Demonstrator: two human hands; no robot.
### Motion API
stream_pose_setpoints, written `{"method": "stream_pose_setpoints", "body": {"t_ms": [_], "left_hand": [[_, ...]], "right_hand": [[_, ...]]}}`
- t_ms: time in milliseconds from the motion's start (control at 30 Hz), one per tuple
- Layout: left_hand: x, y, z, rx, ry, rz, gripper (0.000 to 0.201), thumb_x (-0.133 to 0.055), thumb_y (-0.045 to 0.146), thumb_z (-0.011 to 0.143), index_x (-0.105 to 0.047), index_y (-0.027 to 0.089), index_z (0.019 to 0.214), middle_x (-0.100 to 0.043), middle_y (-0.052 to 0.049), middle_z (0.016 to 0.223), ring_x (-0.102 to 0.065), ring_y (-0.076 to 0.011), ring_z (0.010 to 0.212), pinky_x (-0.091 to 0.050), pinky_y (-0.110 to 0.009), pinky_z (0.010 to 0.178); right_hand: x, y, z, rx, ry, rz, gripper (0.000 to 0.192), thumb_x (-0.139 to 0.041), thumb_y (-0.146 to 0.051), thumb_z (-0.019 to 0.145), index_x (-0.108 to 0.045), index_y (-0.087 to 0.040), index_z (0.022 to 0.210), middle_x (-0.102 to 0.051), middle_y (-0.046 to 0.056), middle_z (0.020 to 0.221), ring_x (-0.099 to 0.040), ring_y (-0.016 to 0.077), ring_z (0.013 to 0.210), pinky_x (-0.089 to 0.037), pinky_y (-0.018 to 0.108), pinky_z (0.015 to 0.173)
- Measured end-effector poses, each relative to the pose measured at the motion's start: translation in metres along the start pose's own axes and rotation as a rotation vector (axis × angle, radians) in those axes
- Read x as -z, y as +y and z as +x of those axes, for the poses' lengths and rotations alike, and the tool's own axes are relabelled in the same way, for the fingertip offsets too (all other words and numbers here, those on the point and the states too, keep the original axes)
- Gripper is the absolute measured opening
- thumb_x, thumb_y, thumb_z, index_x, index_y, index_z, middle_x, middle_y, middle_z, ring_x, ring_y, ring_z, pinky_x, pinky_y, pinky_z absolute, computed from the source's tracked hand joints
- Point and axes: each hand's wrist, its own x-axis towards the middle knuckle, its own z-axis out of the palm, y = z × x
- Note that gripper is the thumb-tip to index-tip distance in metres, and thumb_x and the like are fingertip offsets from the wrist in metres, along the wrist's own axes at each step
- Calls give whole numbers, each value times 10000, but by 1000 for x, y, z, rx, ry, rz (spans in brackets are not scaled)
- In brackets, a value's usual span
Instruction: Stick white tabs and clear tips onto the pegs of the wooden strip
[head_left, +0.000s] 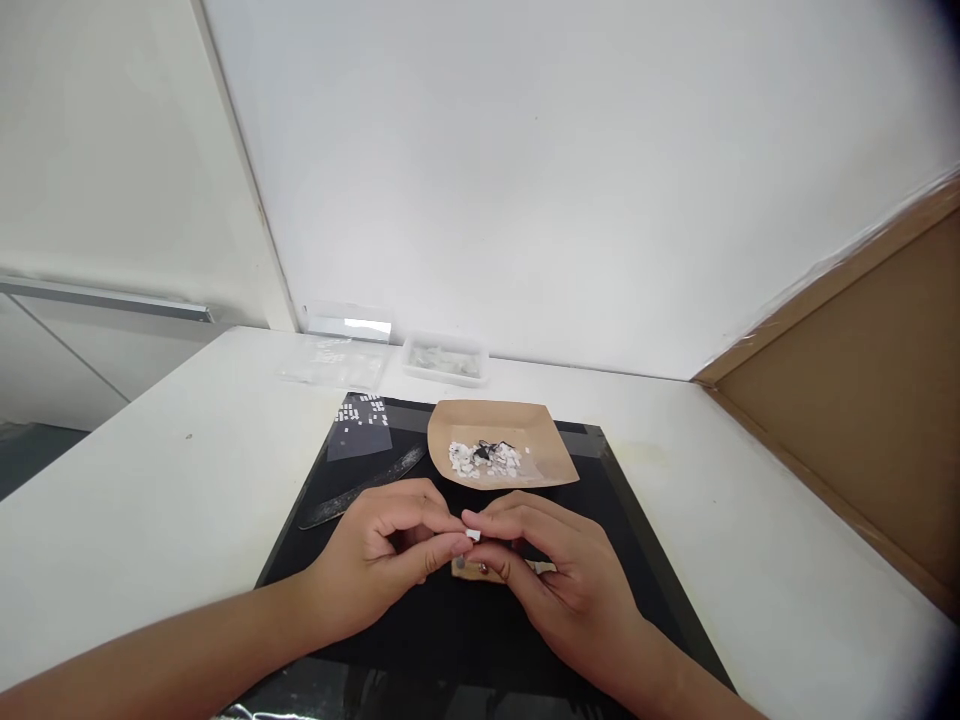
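Note:
A small white rectangular piece [473, 535] is pinched between the fingertips of both hands, above a black mat. My left hand [394, 535] grips it from the left with thumb and forefinger. From the right, my right hand [551, 560] closes thumb and forefinger on its other side. What the piece is exactly is too small to tell. Below the fingers lies a brown strip [466, 571] with small things on it, partly hidden by my right hand. Just beyond my hands, a cardboard tray [555, 450] holds white scraps [484, 458] and some black bits.
The black mat [450, 640] lies on a white table [652, 500]. A dark nail-file-like strip [364, 490] and a sheet with small white pieces [360, 440] are at left. Behind stand a clear plastic box [445, 360] and plastic bags [337, 362], near the white wall.

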Motion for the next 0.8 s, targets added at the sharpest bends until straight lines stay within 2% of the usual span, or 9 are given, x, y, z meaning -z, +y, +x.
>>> {"method": "stream_pose_setpoints", "body": {"t_ms": [167,467,800], "left_hand": [[3,-1,-1,-87,-37,-21,166,-753,197,955,-836,191,1099,-696,-48,880,-605,-73,615,-485,-190,559],[2,-5,0,-101,27,-23,97,-782,189,936,-815,173,1026,-666,-27,839,-627,-61,557,-500,-185,539],[6,-1,-1,-238,-76,72,199,-769,75,919,-783,194,1077,-677,-44,940,-663,-73,623,-528,-181,558]], "right_hand": [[1,-3,1,69,45,-70,239,-727,-107,964,-771,-229,1165,-798,25,955,-767,155,863,-634,239,748],[2,5,-3,174,52,-234,179,-724,-91,965,-748,-213,1094,-799,26,999,-756,157,924,-597,280,826],[9,5,0,314,5,-400,200,-666,-33,983,-732,-176,1106,-807,14,1033,-740,140,905,-495,314,809]]}}
